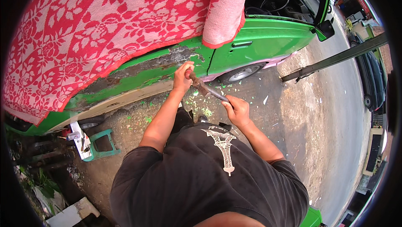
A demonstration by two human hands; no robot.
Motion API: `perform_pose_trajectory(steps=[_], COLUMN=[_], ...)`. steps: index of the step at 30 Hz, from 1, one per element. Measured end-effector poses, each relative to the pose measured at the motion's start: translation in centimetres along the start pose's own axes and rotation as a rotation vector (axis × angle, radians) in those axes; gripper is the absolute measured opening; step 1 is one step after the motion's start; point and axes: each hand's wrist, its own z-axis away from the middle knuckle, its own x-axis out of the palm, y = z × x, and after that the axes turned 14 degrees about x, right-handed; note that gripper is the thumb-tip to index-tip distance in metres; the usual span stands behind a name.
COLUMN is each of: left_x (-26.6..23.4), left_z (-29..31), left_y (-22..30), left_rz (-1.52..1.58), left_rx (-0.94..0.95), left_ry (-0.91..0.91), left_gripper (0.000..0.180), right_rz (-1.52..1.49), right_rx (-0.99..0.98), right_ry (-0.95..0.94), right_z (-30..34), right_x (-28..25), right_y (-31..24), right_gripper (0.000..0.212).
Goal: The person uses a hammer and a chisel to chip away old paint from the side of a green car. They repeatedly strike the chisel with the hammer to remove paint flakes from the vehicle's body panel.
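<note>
In front of my body, my right hand (238, 111) is closed around the dark handle of a hammer (215, 93). Its worn, brownish head points toward my left hand (183, 78), which is wrapped round a red-ended hand tool (188, 74). The rest of that tool is hidden by the fingers, so its kind does not show. Both hands are beside the lower side of a green car (261, 38). Close beyond the left hand, the car's side panel (167, 59) has its paint stripped to patchy grey and brown.
A red-and-pink floral blanket (113, 21) covers the car's roof and rear side. Green and white paint flakes litter the ground (268, 109). At left stands a green plastic stool (102, 145) with tools on it. A dark post (335, 57) rises at right near the road (341, 143).
</note>
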Motion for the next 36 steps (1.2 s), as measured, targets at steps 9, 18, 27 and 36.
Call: perform_pose_trajectory(steps=[9, 18, 27, 36], left_x=[-0.9, -1.3, -1.0, -0.9], left_z=[0.7, 0.7, 1.8, 0.0], left_y=[-0.9, 0.6, -0.6, 2.9], left_rz=[-0.078, -0.021, 0.028, -0.236], left_rx=[0.041, 0.048, 0.087, 0.108], left_ry=[-0.025, 0.115, 0.160, -0.096], left_gripper=[0.020, 0.015, 0.016, 0.030], right_rz=[0.102, 0.032, 0.014, 0.040], right_rx=[0.200, 0.386, 0.429, 0.380], right_ry=[-0.068, -0.067, -0.057, -0.080], right_z=[1.0, 2.5, 2.0, 1.2], right_x=[0.1, -1.6, -1.7, -2.1], right_y=[1.3, 2.0, 1.5, 0.4], right_gripper=[0.021, 0.023, 0.022, 0.021])
